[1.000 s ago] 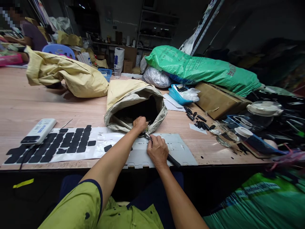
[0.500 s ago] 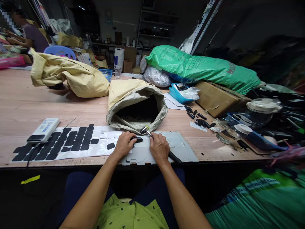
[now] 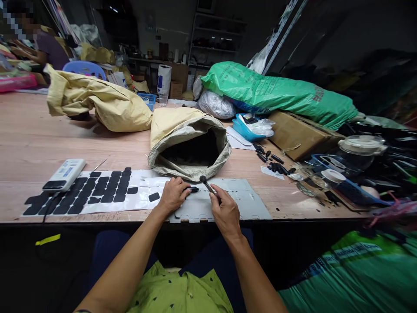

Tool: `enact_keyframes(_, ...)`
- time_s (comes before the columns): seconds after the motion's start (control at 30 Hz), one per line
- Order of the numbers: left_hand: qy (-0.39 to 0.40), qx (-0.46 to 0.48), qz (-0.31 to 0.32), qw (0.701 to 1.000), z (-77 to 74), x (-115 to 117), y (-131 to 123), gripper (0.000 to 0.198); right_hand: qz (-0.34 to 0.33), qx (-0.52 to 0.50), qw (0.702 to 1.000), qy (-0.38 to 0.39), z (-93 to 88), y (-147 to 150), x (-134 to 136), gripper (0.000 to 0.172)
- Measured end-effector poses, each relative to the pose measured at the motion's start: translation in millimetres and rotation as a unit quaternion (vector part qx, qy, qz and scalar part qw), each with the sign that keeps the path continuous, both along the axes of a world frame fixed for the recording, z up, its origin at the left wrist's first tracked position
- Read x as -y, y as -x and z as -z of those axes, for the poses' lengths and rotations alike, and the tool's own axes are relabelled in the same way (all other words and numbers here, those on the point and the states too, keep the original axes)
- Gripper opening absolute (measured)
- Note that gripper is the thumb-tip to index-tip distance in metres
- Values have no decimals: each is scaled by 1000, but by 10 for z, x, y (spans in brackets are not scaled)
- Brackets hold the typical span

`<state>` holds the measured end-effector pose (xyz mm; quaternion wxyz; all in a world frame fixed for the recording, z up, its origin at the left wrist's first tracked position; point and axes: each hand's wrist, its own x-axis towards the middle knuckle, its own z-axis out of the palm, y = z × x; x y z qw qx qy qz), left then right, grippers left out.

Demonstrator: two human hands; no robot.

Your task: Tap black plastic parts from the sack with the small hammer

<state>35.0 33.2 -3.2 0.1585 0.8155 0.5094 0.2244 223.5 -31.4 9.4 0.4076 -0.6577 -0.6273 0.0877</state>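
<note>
My right hand [image 3: 225, 211] is closed round a small hammer [image 3: 208, 187]. Its round dark head points up and away, and its handle is hidden in my fingers. My left hand [image 3: 174, 194] pinches a small black elongated piece [image 3: 193, 189] on a grey board [image 3: 243, 200] at the table's front edge. The hammer head is just beyond this piece, apart from it. Right behind both hands lies a yellow sack [image 3: 176, 119], its wide mouth facing me and its inside dark. Left of my left hand is a white sheet [image 3: 140, 202] with rows of black rounded stickers [image 3: 107, 191].
A white device [image 3: 65, 174] with a cable sits on the sheet's left end. Loose black parts [image 3: 276, 167] lie to the right, before a cardboard box [image 3: 293, 134] under a green sack [image 3: 276, 93]. Another yellow sack [image 3: 107, 108] lies back left. A person [image 3: 48, 48] sits far left.
My right hand has lifted slightly and turned the hammer, so its dark face shows instead of the yellow-green tip. My left hand keeps the black piece on the board. The view has shifted slightly.
</note>
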Motion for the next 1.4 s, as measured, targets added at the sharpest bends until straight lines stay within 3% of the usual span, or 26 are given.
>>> enact_keyframes(0.13,-5,-5,6,1000,-1,-3,-2,24,-32,-12,999,-22,55,67,115,33)
enact_keyframes(0.3,-9,-9,4,1000,9,-16,-3,22,-25,18,999,15,147,81,157,33)
enact_keyframes(0.57,-1,4,8,1000,64,-51,5,16,-58,-14,997,-38,66,174,117,33)
enact_keyframes(0.73,6,21,0,1000,80,-48,7,14,-72,15,997,8,143,212,109,33)
enact_keyframes(0.93,15,48,2,999,55,-38,22,20,-11,35,999,-24,116,113,-65,32)
enact_keyframes(1.2,19,65,20,997,-22,-5,34,18,69,226,972,6,252,21,-351,25)
enact_keyframes(1.3,29,59,45,997,-100,76,38,17,67,237,969,12,262,25,-346,24)
enact_keyframes(1.4,54,56,115,990,-192,293,82,18,68,234,970,17,253,28,-331,23)
